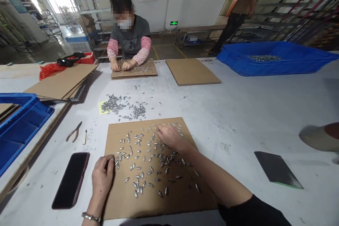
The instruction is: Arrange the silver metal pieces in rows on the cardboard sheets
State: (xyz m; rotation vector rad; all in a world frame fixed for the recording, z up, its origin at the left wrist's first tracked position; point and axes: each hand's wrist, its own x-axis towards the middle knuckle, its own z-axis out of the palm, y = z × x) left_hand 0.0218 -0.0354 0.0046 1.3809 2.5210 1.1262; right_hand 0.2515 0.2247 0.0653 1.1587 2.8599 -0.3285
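Note:
A brown cardboard sheet [174,201] lies in front of me, scattered with small silver, pointed-oval metal pieces [139,176]. My left hand [102,176] rests at the sheet's left edge, fingers curled in and thumb near them; whatever is between them is hidden. Over the upper part of the sheet, my right hand [169,136] reaches down among the pieces with its fingers bent together. Its fingertips are covered, so I cannot see whether a piece is in them. Beyond the sheet, a loose pile of the same metal pieces [112,104] lies partly on a yellow paper [103,108].
Left of the sheet lie pliers [74,132], a small knife-like tool [84,137] and a phone [71,180]. A dark flat pad [278,169] is at right. Across the table, a co-worker [129,39] handles pieces on cardboard. Blue trays [246,67] stand at the sides.

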